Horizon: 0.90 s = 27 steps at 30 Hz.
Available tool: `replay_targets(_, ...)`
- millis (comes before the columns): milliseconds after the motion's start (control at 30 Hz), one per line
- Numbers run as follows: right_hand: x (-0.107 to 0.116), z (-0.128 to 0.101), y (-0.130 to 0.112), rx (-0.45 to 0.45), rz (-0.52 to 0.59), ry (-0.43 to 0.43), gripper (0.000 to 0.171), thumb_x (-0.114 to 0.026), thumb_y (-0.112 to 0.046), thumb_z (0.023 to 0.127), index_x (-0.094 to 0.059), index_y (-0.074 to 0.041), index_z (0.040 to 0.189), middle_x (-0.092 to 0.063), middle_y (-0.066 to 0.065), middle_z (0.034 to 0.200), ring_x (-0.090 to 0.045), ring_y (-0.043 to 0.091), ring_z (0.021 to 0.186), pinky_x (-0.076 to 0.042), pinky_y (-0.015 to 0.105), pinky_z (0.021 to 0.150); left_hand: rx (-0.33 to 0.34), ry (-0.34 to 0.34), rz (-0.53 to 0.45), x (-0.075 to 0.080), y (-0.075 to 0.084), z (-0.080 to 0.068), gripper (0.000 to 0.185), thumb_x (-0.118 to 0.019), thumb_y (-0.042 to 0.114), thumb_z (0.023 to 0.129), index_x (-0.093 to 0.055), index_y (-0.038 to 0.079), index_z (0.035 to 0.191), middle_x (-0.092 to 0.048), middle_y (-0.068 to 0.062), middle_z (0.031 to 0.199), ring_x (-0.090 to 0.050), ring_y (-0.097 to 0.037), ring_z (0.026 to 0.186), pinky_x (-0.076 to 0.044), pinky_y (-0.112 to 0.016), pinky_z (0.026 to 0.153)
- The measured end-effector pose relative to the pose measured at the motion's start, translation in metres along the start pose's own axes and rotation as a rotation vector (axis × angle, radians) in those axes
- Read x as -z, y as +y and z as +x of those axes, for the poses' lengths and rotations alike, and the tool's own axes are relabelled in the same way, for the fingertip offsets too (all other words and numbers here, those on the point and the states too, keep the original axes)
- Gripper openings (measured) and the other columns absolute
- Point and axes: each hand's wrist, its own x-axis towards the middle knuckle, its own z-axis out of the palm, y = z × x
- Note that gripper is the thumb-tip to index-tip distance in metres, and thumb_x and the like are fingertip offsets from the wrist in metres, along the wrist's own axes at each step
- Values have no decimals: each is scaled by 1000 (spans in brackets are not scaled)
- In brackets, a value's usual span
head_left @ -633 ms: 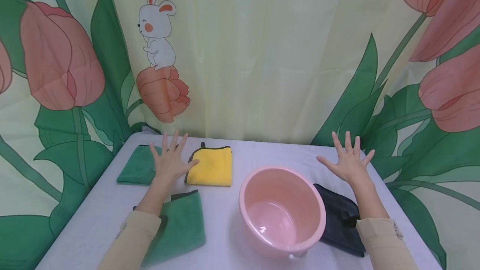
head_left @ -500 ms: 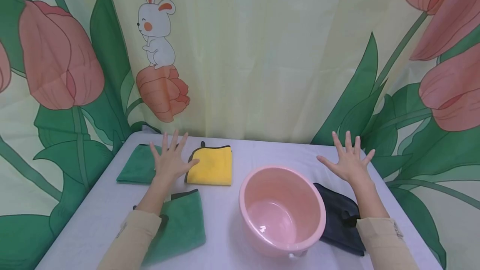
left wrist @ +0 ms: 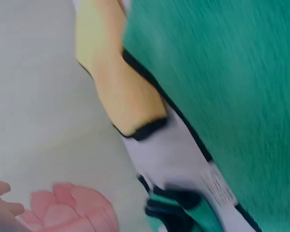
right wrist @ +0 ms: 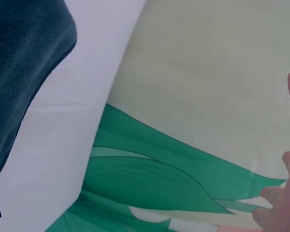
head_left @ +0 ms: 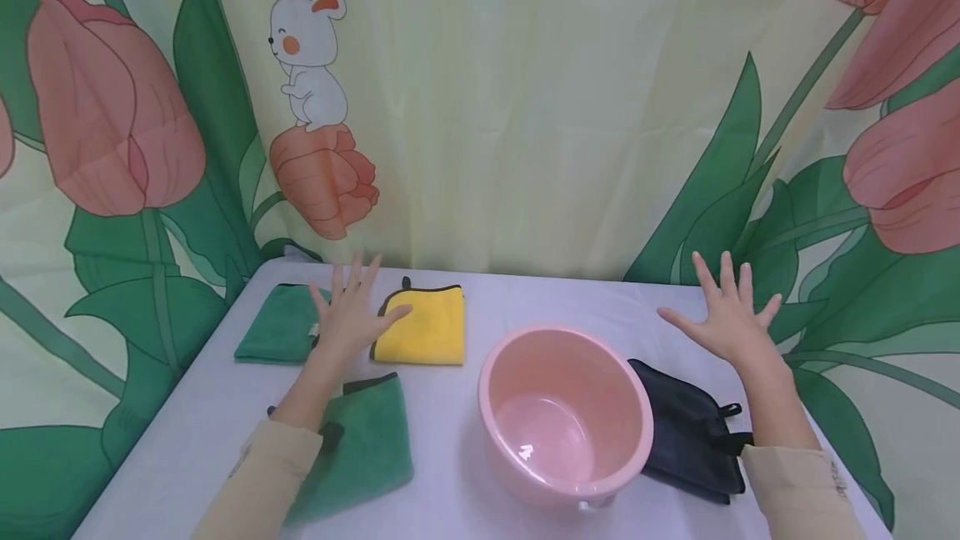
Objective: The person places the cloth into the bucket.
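My left hand (head_left: pixel 352 313) hovers with fingers spread between a folded green cloth (head_left: pixel 276 334) and a folded yellow cloth (head_left: pixel 426 326) at the back left of the table; its thumb lies over the yellow cloth's near corner. My right hand (head_left: pixel 731 322) is spread open above the table's back right, beyond a dark cloth (head_left: pixel 686 432). A pink basin (head_left: pixel 564 415), empty, stands between the arms. A second green cloth (head_left: pixel 362 448) lies under my left forearm. The left wrist view shows the yellow cloth (left wrist: pixel 118 92) and green cloth (left wrist: pixel 232 82), blurred. The dark cloth (right wrist: pixel 19 72) fills the right wrist view's upper left.
The white table (head_left: pixel 195 423) ends at a printed curtain (head_left: pixel 510 107) with tulips and a rabbit, which wraps around the left and right sides. The curtain (right wrist: pixel 193 121) also hangs close to my right hand.
Both hands have lifted and moved slightly away from me; the right hand has shifted right toward the table edge. The cloths and basin have not moved.
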Motion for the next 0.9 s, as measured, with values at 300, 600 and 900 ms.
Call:
replay_targets(300,-3,-42,4,57,72,123,104,-64,-54,75,1,-19,148,5,20,151,10,40,136,11,74,92,-19,-44,-637,4,49,-28,85,-65,42,81,-19,13,146,-23,-12,149,-23,-36,134,-21,-62,102)
replay_targets(600,-44,-78,4,81,73,106,110,-71,-55,66,-6,-21,148,-13,23,147,-13,46,131,-3,75,92,171,-268,-1186,-3,84,-62,61,-66,24,83,-38,13,136,-49,-14,130,-50,-34,114,-46,-47,89)
replay_targets(900,-82,-104,1,75,73,8,111,-76,-51,61,-12,-24,147,-22,26,140,-23,49,122,-14,77,84,228,-496,-1450,-8,102,-82,58,-65,21,84,-40,5,134,-55,-18,118,-60,-31,100,-52,-44,77)
